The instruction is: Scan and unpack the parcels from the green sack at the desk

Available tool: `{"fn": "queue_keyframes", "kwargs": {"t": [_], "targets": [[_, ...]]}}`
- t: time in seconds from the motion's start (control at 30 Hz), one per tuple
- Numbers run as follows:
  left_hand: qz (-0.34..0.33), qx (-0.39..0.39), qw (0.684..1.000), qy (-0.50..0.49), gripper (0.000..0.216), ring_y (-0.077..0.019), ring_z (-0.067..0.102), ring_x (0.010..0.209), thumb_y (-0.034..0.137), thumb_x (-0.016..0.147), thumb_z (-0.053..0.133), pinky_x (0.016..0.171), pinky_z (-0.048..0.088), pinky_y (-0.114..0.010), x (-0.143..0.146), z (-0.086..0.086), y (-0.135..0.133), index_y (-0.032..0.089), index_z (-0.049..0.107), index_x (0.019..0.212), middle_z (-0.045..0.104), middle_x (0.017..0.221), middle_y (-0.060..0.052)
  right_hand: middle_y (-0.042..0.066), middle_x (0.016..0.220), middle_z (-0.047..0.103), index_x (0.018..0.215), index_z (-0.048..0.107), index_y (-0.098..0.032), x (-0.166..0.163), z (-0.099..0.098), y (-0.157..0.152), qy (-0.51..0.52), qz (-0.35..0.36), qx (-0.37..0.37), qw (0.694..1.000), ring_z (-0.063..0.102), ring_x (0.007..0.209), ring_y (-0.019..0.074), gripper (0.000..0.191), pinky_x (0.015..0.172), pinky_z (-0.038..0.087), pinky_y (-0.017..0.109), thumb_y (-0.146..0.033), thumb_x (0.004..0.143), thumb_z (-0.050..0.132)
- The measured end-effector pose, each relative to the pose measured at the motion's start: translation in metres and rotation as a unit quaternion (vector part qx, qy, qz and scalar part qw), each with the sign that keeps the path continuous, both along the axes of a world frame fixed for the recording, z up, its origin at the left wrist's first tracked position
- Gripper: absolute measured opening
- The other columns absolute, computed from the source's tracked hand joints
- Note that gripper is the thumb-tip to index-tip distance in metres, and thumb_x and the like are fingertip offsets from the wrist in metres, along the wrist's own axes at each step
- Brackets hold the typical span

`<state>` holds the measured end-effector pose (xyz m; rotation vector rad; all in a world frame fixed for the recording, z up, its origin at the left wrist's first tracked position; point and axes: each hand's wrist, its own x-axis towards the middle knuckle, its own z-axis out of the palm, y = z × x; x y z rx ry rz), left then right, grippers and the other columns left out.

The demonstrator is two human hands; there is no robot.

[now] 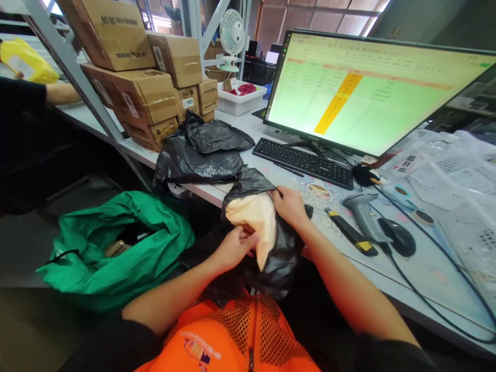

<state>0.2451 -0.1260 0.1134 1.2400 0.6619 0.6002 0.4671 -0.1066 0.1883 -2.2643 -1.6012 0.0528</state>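
Note:
A black plastic bag (284, 258) hangs at the desk's front edge, close to my body. Its pale cream inner side or a cream sheet (253, 214) shows in the opening; I cannot tell which. My right hand (290, 205) is closed on the bag's edge at the upper right. Lower down, my left hand (237, 247) has its fingers curled against the cream material, pinching it. Just beyond, more black plastic bags (217, 137) lie on the desk by the cardboard boxes.
Cardboard boxes (135, 95) are stacked at the back left. A green sack (116, 253) stands open below. The desk holds a keyboard (304, 161), monitor (372, 93), utility knife (351, 232), barcode scanner (368, 217) and mouse (399, 236). Another person's arm (64, 94) shows at far left.

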Motion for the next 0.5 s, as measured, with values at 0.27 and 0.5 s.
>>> {"fn": "queue_keyframes", "kwargs": {"t": [0.27, 0.5], "targets": [[0.010, -0.112, 0.986, -0.122, 0.076, -0.0331, 0.067, 0.128, 0.061, 0.075, 0.087, 0.115, 0.049, -0.046, 0.026, -0.001, 0.001, 0.016, 0.065, 0.132, 0.072, 0.134, -0.017, -0.004, 0.059, 0.050, 0.074, 0.050, -0.024, -0.046, 0.014, -0.125, 0.117, 0.025, 0.109, 0.987, 0.047, 0.056, 0.0154, 0.032, 0.056, 0.037, 0.029, -0.047, 0.094, 0.059], [-0.174, 0.143, 0.974, 0.005, 0.048, -0.0325, 0.072, 0.116, 0.036, 0.081, 0.083, 0.108, 0.055, -0.045, -0.003, 0.027, -0.005, 0.015, 0.073, 0.123, 0.077, 0.120, -0.012, 0.015, 0.161, 0.047, 0.157, 0.043, -0.023, -0.021, 0.029, -0.164, 0.109, 0.058, 0.233, 0.965, 0.050, 0.143, 0.0310, 0.084, 0.110, 0.049, 0.043, -0.070, 0.091, 0.065]]}}
